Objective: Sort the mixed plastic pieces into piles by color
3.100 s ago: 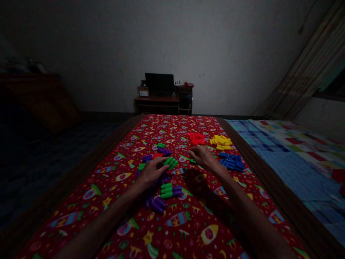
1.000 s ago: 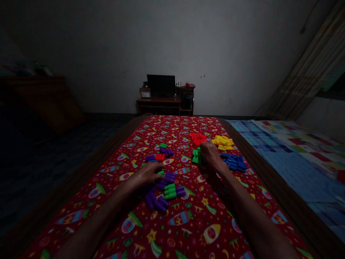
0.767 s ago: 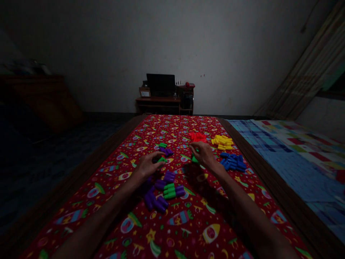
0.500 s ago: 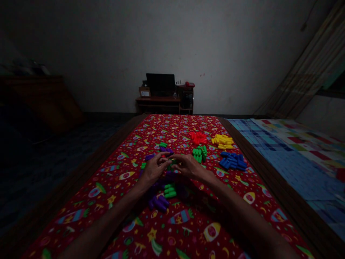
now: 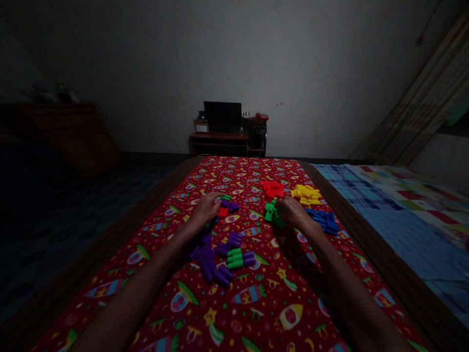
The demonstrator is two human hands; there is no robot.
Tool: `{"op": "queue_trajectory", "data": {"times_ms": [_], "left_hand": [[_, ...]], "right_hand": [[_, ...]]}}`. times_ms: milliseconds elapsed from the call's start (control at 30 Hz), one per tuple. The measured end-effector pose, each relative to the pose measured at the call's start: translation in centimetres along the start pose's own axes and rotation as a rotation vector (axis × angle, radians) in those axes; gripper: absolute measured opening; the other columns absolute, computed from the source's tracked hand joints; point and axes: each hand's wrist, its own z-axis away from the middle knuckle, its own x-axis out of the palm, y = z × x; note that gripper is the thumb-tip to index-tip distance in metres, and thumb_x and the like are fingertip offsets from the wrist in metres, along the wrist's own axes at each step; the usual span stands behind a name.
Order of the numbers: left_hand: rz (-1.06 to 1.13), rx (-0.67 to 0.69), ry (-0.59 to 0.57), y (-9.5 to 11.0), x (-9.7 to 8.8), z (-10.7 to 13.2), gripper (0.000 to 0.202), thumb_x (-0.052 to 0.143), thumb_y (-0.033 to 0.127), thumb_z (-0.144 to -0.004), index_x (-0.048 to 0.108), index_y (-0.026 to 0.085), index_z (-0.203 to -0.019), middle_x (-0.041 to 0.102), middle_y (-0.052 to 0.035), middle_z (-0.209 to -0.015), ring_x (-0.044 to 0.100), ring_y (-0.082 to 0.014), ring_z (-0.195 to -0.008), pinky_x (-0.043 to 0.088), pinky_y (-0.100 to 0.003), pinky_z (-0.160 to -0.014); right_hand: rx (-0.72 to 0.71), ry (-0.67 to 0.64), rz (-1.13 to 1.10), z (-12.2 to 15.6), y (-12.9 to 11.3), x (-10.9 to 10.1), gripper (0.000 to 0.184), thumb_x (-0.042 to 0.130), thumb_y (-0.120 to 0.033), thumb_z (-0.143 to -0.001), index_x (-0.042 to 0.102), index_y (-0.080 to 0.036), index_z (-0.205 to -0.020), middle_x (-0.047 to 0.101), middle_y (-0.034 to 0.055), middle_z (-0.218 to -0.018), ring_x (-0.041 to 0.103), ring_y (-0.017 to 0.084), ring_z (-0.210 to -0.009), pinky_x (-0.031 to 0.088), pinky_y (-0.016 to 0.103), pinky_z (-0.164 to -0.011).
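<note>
Currently left hand (image 5: 205,210) low over bench (image 5: 264,313), left of middle, grip half curled beside red block (image 5: 222,212) and purple block (image 5: 232,206), cannot tell if pinching anything; right hand (image 5: 293,211) at green pile (image 5: 271,212) toward right edge, grip hidden, state cannot be told; red pile (image 5: 273,189) beyond, toward far edge; yellow pile (image 5: 306,194), blue pile (image 5: 326,222) along right edge; purple cluster (image 5: 207,264) nearer near edge

Dim rm, pale wall (image 5: 311,73) spans bkgd | dk monitor (image 5: 223,115) sits on brn desk (image 5: 220,137) against it | wood cabinet (image 5: 68,139) stands far L on dk patterned flr (image 5: 100,198) | curtain (image 5: 417,102) hangs R nr window (image 5: 460,116), beyond plaid & patchwork bedding (image 5: 370,215)
</note>
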Motion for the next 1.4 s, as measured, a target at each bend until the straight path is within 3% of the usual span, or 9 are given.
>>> {"op": "queue_trajectory", "data": {"times_ms": [100, 200, 400, 600, 700, 867, 1067, 1200, 1400], "left_hand": [[-0.034, -0.061, -0.087, -1.3, 1.3, -3.3, 0.029, 0.052, 0.018, -0.081, 0.068, 0.016, -0.105, 0.068, -0.0111, -0.117, 0.059, -0.0229, -0.116, 0.042, -0.038, -0.103], [-0.027, -0.084, -0.169, -1.7, 2.3, -5.7, 0.019, 0.064, 0.015, -0.07, 0.072, 0.018, -0.087, 0.073, -0.0089, -0.096, 0.065, -0.0247, -0.099, 0.05, -0.035, -0.09], [0.013, -0.073, -0.162, 0.1, 2.3, -6.6, 0.02, 0.069, 0.015, -0.063, 0.073, 0.019, -0.082, 0.073, -0.006, -0.088, 0.066, -0.0258, -0.094, 0.051, -0.032, -0.082], [0.313, -0.034, -0.248, 5.0, 3.9, -2.4, 0.047, 0.072, 0.027, -0.067, 0.064, 0.018, -0.112, 0.072, -0.0022, -0.083, 0.069, -0.0206, -0.078, 0.053, -0.029, -0.069], [0.489, -0.04, -0.315, 6.4, 4.1, 0.2, 0.053, 0.068, 0.025, -0.07, 0.055, 0.019, -0.121, 0.072, -0.0016, -0.084, 0.069, -0.0196, -0.077, 0.054, -0.03, -0.068], [0.224, 0.068, -0.235, 6.4, 1.1, 5.1, 0.041, 0.064, 0.032, -0.08, 0.054, 0.022, -0.119, 0.067, -0.0064, -0.107, 0.065, -0.0211, -0.093, 0.052, -0.035, -0.082], [-0.111, 0.328, -0.486, 7.4, -1.3, 11.2, 0.027, 0.065, 0.04, -0.084, 0.061, 0.025, -0.106, 0.063, -0.0059, -0.106, 0.06, -0.0224, -0.098, 0.047, -0.033, -0.087], [-0.293, 0.342, -0.406, 8.2, -0.6, 11.5, 0.019, 0.058, 0.03, -0.088, 0.059, 0.021, -0.105, 0.062, -0.0093, -0.108, 0.058, -0.0247, -0.099, 0.046, -0.036, -0.086], [-0.174, 0.235, -0.284, 7.6, -0.4, 9.7, 0.022, 0.039, 0.029, -0.095, 0.058, 0.02, -0.092, 0.065, -0.0064, -0.087, 0.062, -0.0202, -0.082, 0.047, -0.03, -0.074]], "right_hand": [[-0.041, 0.106, -0.063, 0.1, -0.2, 0.1, 0.025, 0.053, -0.008, -0.079, 0.068, -0.014, -0.098, 0.064, 0.0097, -0.089, 0.055, 0.018, -0.082, 0.038, 0.027, -0.072], [-0.104, 0.143, -0.093, 0.1, -0.5, -0.8, 0.023, 0.051, -0.008, -0.077, 0.066, -0.013, -0.094, 0.064, 0.009, -0.085, 0.054, 0.018, -0.078, 0.036, 0.026, -0.07], [-0.06, 0.109, -0.092, 0.0, -0.8, -2.7, 0.016, 0.05, -0.008, -0.075, 0.065, -0.015, -0.075, 0.061, 0.0045, -0.068, 0.048, 0.015, -0.062, 0.029, 0.026, -0.059], [-0.219, 0.162, -0.311, -0.1, -3.0, -0.1, 0.027, 0.054, -0.018, -0.084, 0.066, -0.014, -0.108, 0.069, 0.0123, -0.098, 0.059, 0.019, -0.083, 0.039, 0.027, -0.074], [-0.287, 0.022, -0.393, -0.1, -4.9, 0.8, 0.022, 0.053, -0.021, -0.087, 0.068, -0.014, -0.101, 0.068, 0.0068, -0.083, 0.057, 0.015, -0.07, 0.036, 0.023, -0.065], [-0.195, -0.014, -0.257, 0.0, -4.8, 1.0, 0.018, 0.051, -0.02, -0.09, 0.068, -0.014, -0.087, 0.064, 0.0054, -0.074, 0.053, 0.014, -0.065, 0.031, 0.024, -0.061], [-0.064, 0.06, -0.044, 0.5, -2.9, 3.0, 0.016, 0.053, -0.017, -0.088, 0.068, -0.015, -0.095, 0.063, 0.0139, -0.094, 0.054, 0.023, -0.088, 0.039, 0.031, -0.076], [-0.06, 0.108, -0.098, 0.6, -3.9, 2.2, 0.024, 0.053, -0.015, -0.088, 0.066, -0.014, -0.108, 0.064, 0.0149, -0.1, 0.055, 0.024, -0.092, 0.042, 0.033, -0.079], [-0.389, -0.257, -0.363, 1.2, -8.4, 0.5, 0.021, 0.057, -0.027, -0.09, 0.069, -0.018, -0.104, 0.069, 0.0039, -0.081, 0.058, 0.014, -0.07, 0.036, 0.022, -0.061]]}}
